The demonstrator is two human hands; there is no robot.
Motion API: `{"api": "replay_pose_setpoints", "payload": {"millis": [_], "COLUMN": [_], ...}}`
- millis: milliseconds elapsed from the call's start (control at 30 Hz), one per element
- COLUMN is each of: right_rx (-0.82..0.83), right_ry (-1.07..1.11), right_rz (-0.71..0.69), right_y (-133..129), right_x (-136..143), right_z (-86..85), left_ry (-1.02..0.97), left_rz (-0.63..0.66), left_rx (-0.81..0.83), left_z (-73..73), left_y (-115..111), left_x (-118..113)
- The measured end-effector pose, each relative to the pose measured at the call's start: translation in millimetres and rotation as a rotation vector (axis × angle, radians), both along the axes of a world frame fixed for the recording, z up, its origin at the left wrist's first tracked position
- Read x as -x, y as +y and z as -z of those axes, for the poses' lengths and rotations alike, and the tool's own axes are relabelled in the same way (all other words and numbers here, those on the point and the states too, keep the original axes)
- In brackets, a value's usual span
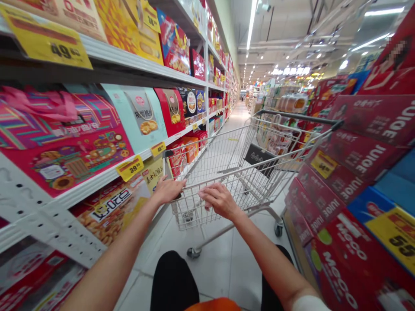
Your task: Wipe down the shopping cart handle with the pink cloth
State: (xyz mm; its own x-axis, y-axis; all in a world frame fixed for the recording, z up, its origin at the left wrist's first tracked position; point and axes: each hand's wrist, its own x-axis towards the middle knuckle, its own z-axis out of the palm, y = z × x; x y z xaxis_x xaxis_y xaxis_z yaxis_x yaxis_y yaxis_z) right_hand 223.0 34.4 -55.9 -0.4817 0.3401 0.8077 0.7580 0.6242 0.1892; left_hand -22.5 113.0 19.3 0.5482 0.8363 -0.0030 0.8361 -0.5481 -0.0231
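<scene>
A metal wire shopping cart [233, 160] stands in a supermarket aisle in front of me, its basket empty. My left hand [168, 189] grips the near rim of the cart at its left corner. My right hand [219, 199] rests curled over the same rim, a little to the right. The cart's black handle bar [298, 116] is on the far side, away from me. My legs in black trousers show at the bottom of the view.
White shelves [106, 177] on the left carry boxed biscuits and gift packs with yellow price tags [130, 168]. Stacked red juice cartons [350, 172] line the right side close to the cart. The light tiled aisle floor [238, 112] runs far ahead.
</scene>
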Motion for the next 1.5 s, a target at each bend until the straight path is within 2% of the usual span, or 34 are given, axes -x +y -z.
{"api": "replay_pose_setpoints", "payload": {"millis": [133,200,267,333,433,533,667,767,867,1033,1167,1233,1300,1367,1500], "right_rx": [0.000,0.032,0.077,0.066,0.015,0.042,-0.080,-0.119,-0.099,-0.131,-0.129,-0.134,-0.120,-0.098,-0.086], "right_ry": [0.092,0.103,0.118,0.166,0.204,0.158,0.306,0.352,0.339,0.411,0.387,0.371,0.343,0.327,0.358], "right_rz": [0.043,-0.014,-0.060,-0.023,0.041,0.023,0.147,0.161,0.137,0.184,0.162,0.134,0.102,0.083,0.100], "right_y": [-1,0,1,3,7,12,18,18,17,29,34,27,18,12,19], "right_x": [-19,-28,-37,-46,-63,-83,-113,-124,-122,-105,-88,-81,-77,-74,-65], "right_z": [2.3,5.0,7.2,8.1,7.3,6.9,12.9,25.3,37.5,54.5,86.3,103.0,112.6,112.4,95.9], "left_ry": [0.025,-0.033,-0.092,-0.153,-0.239,-0.201,-0.155,-0.161,-0.172,-0.208,-0.215,-0.219,-0.228,-0.231,-0.246], "left_rz": [-0.058,-0.090,-0.091,-0.082,-0.099,-0.090,-0.129,-0.156,-0.162,-0.173,-0.207,-0.232,-0.239,-0.235,-0.232], "left_rx": [0.036,0.012,-0.100,-0.238,-0.300,-0.354,-0.392,-0.362,-0.320,-0.293,-0.253,-0.234,-0.223,-0.218,-0.215], "left_z": [-5.7,-8.2,-9.8,-9.1,-1.5,10.3,18.3,17.4,16.5,18.4,17.6,16.2,14.6,13.2,11.5], "left_y": [-4,-7,-14,-23,-39,-48,-46,-41,-37,-31,-28,-27,-26,-26,-29], "left_x": [-7,-11,-19,-32,-55,-69,-69,-67,-65,-60,-54,-50,-46,-42,-37]}}
